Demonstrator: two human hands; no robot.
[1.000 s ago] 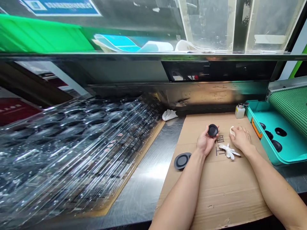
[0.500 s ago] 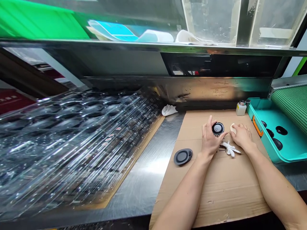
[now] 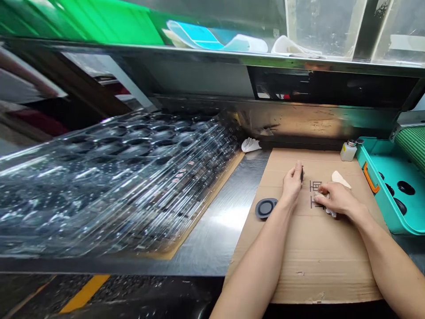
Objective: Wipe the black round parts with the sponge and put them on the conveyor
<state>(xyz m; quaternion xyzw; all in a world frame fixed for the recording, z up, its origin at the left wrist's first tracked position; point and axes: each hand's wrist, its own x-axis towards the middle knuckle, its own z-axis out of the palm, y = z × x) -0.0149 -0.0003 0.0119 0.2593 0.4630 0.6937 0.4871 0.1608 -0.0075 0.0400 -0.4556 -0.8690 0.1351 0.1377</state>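
My left hand grips a black round part, seen nearly edge-on above the cardboard sheet. To its right, my right hand has its fingers bent together over a crumpled white cloth, mostly hidden beneath the hand. A cream-white pad lies just beyond the right hand. On the cardboard left of my left wrist rests a dark grey oval part.
Stacked clear plastic trays fill the left side. A teal bin with black parts stands at the right, beside a small white bottle. Another white cloth lies behind the metal strip.
The view has swung left. My left hand has turned the black part edge-on. My right hand has left the cream pad and moved onto the white cloth.
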